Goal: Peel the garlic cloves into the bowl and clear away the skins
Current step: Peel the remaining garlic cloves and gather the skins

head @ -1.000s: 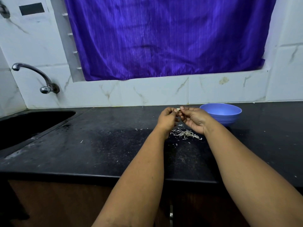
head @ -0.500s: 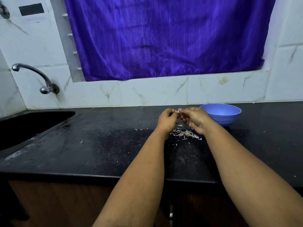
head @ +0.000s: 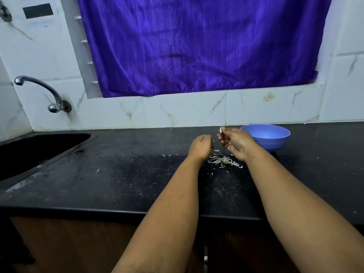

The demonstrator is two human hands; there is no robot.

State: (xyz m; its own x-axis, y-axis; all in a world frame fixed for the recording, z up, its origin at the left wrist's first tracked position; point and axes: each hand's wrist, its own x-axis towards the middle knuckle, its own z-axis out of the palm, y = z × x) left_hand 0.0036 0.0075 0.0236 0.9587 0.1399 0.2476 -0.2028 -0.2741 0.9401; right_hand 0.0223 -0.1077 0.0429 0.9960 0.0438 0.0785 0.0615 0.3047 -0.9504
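step in hand: peeling, one clove apparently just stripped. the right hand pinches a pale garlic clove at its fingertips, raised just left of the blue bowl. the left hand is curled; whether it holds skin cannot be told. the skins lie heaped on the table below the hands. next move, by judgement: carry the clove right and release it over the bowl. half a second ago the hands met at the clove; now they are apart.

Countertop: skins pile near centre; bowl behind-right of pile; sink far left of pile; tap behind sink.
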